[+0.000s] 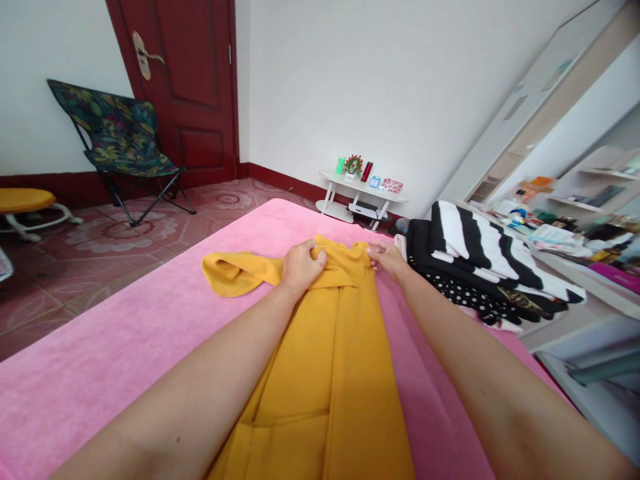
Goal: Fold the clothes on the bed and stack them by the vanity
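A mustard-yellow garment [335,373] lies lengthwise on a pink bed cover [125,353], with one sleeve [235,273] stretched out to the left. My left hand [301,265] is closed in a fist on the garment's far end, near the shoulder. My right hand [385,257] pinches the same far edge at its right corner. Both forearms reach forward over the cloth.
A pile of clothes, with a black-and-white striped piece [475,247] and a polka-dot piece [465,290], lies at the bed's right. Beyond stand a small white table [363,193], a folding chair [123,147], a red door [185,80] and shelves [575,220] on the right.
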Demonstrator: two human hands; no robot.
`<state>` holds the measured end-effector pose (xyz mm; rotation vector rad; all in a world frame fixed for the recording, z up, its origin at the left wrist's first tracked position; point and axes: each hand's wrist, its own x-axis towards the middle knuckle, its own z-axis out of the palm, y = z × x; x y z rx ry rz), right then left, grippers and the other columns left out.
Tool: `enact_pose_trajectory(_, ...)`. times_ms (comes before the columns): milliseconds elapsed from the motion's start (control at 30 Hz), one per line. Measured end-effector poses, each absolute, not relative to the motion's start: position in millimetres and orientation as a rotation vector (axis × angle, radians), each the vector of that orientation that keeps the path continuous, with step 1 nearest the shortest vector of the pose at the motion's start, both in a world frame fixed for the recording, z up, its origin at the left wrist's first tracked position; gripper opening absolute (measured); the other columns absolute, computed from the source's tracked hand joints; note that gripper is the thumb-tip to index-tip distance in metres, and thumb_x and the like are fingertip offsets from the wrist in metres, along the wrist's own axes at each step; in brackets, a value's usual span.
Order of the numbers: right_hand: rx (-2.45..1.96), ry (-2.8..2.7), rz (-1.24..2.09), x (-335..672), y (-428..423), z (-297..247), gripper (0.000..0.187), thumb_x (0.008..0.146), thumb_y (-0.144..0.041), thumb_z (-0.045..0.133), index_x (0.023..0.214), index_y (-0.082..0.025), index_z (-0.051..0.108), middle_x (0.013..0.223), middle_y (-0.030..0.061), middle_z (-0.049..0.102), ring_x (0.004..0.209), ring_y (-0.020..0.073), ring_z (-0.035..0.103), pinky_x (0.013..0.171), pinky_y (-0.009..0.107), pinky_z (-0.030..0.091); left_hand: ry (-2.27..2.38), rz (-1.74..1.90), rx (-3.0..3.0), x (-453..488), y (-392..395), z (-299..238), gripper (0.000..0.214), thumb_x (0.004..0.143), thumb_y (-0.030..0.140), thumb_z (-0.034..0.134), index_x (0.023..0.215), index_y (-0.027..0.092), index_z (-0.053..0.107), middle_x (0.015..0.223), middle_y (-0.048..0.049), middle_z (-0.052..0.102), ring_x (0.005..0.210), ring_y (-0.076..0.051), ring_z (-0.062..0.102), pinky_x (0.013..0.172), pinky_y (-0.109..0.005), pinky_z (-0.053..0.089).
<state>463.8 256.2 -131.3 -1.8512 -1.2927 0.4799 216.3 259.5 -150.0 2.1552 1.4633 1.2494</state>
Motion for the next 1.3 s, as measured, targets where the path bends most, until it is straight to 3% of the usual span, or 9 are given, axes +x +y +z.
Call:
enact_pose_trajectory(100, -1.989, -1.309, 0.353, 462.7, 267.5, -133.7, 0.016, 0.073, -0.023, 0.060, 0.080, -0.011, 0.068, 0.060, 0.0026, 0.062, 0.051, 0.0114, 0.055, 0.050, 0.022, 0.047, 1.589, 1.228, 2.124, 214.9, 256.9, -146.5, 0.019, 0.079, 0.036, 0.048, 0.071, 0.020, 0.056, 0.065, -0.0006, 0.058, 0.064, -0.015, 0.054, 0.056, -0.025, 0.033)
enact_pose_trajectory(200, -2.136, -1.291, 0.139, 461.3, 271.6, -137.2, 0.012, 0.073, -0.023, 0.058, 0.068, -0.014, 0.066, 0.068, 0.0063, 0.066, 0.069, 0.0174, 0.062, 0.062, 0.025, 0.048, 1.709, 1.133, 2.103, 214.9, 256.0, -144.6, 0.015, 0.076, 0.033, 0.050, 0.072, 0.021, 0.058, 0.067, -0.0013, 0.061, 0.066, -0.017, 0.057, 0.055, -0.025, 0.034)
enact_pose_trajectory(333, -2.305, -1.243, -0.058, 454.9, 267.1, -141.1, 0.014, 0.075, -0.024, 0.056, 0.078, -0.016, 0.067, 0.089, 0.0126, 0.068, 0.090, 0.0247, 0.063, 0.074, 0.032, 0.047, 1.801, 0.873, 2.134, 216.6, 257.8, -145.9, 0.014, 0.070, 0.028, 0.055, 0.080, 0.023, 0.064, 0.080, -0.0056, 0.068, 0.077, -0.022, 0.063, 0.061, -0.028, 0.041)
enact_pose_trajectory(533, -2.274, -1.317, -0.269, 434.7, 254.2, -127.5, 0.030, 0.079, -0.025, 0.051, 0.107, -0.019, 0.061, 0.109, 0.0117, 0.064, 0.100, 0.0242, 0.060, 0.083, 0.034, 0.045, 1.825, 0.693, 2.205, 218.0, 260.0, -149.5, 0.024, 0.070, 0.026, 0.055, 0.090, 0.022, 0.067, 0.089, -0.0103, 0.069, 0.086, -0.027, 0.064, 0.068, -0.033, 0.047)
enact_pose_trajectory(633, -2.042, -1.578, -0.408, 422.4, 245.0, -133.5, 0.040, 0.089, -0.034, 0.039, 0.125, -0.020, 0.050, 0.128, 0.0098, 0.054, 0.117, 0.0231, 0.050, 0.096, 0.037, 0.038, 1.816, 0.698, 2.220, 217.8, 261.6, -152.6, 0.025, 0.072, 0.028, 0.054, 0.093, 0.023, 0.067, 0.091, -0.0098, 0.069, 0.088, -0.027, 0.064, 0.070, -0.034, 0.049)
enact_pose_trajectory(800, -2.204, -1.959, -0.021, 412.2, 239.2, -156.7, 0.061, 0.093, -0.050, 0.025, 0.143, -0.017, 0.030, 0.152, 0.0093, 0.024, 0.139, 0.0256, 0.020, 0.110, 0.046, 0.019, 1.816, 0.701, 2.253, 217.4, 261.9, -154.4, 0.028, 0.075, 0.030, 0.052, 0.098, 0.022, 0.066, 0.094, -0.0112, 0.068, 0.089, -0.029, 0.064, 0.072, -0.036, 0.049)
enact_pose_trajectory(967, -2.367, -1.839, 0.253, 389.7, 223.0, -131.7, 0.067, 0.090, -0.054, 0.029, 0.143, -0.014, 0.029, 0.153, 0.0125, 0.020, 0.140, 0.0292, 0.017, 0.109, 0.052, 0.018, 1.814, 0.683, 2.261, 216.2, 258.7, -151.9, 0.029, 0.076, 0.032, 0.052, 0.100, 0.021, 0.065, 0.096, -0.0124, 0.068, 0.092, -0.029, 0.063, 0.074, -0.036, 0.049)
enact_pose_trajectory(1133, -2.198, -1.713, 0.194, 346.4, 160.6, -129.8, 0.075, 0.089, -0.057, 0.025, 0.147, -0.009, 0.018, 0.154, 0.0139, 0.016, 0.141, 0.0266, 0.013, 0.111, 0.047, 0.018, 1.795, 0.728, 2.282, 213.9, 259.4, -154.7, 0.032, 0.078, 0.040, 0.051, 0.099, 0.021, 0.066, 0.099, -0.0123, 0.067, 0.095, -0.030, 0.062, 0.076, -0.036, 0.048)
enact_pose_trajectory(1300, -2.186, -1.835, 0.097, 325.5, 115.9, -159.5, 0.076, 0.090, -0.061, 0.017, 0.147, -0.010, 0.019, 0.154, 0.0102, 0.016, 0.142, 0.0228, 0.010, 0.113, 0.047, 0.012, 1.758, 0.685, 2.358, 211.1, 251.2, -153.6, 0.047, 0.090, 0.047, 0.028, 0.102, 0.020, 0.065, 0.102, -0.0135, 0.067, 0.098, -0.028, 0.061, 0.077, -0.035, 0.047)
